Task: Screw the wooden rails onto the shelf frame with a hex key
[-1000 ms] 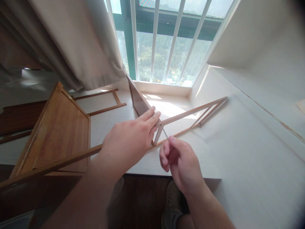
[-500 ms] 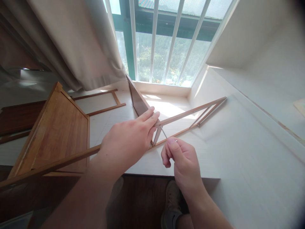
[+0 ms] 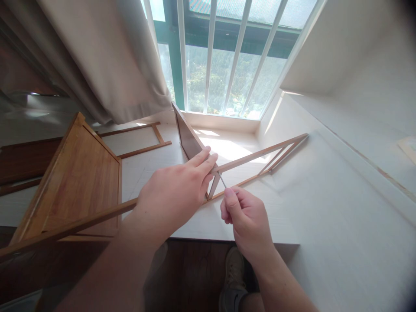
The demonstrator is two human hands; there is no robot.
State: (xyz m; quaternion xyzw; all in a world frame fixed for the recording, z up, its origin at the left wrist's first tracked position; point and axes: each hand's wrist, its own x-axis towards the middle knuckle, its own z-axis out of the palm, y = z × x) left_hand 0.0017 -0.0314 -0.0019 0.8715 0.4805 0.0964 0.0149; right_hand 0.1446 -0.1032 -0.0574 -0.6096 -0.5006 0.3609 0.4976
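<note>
My left hand point(image 3: 173, 188) is closed over the rail of a slim brown wooden frame point(image 3: 256, 154), its fingers lying along the top near a joint. The frame stands on the white ledge, and its long rail runs on beneath my wrist to the lower left. A dark flat panel point(image 3: 187, 135) rises from the frame just beyond my fingertips. Between thumb and fingers my right hand point(image 3: 248, 221) pinches a thin metal hex key point(image 3: 222, 179). The key's far tip meets the rail at the joint beside my left fingers; my right fist hides most of its near end.
A wooden panel point(image 3: 87, 182) leans at the left, with another wooden frame point(image 3: 139, 151) lying behind it on the white ledge point(image 3: 204, 223). A barred window point(image 3: 224, 78) is ahead, a curtain point(image 3: 107, 56) at upper left, a white wall point(image 3: 351, 208) at right.
My right hand has shifted slightly left and turned a little with the hex key. My left hand and the wooden frame stay practically where they were.
</note>
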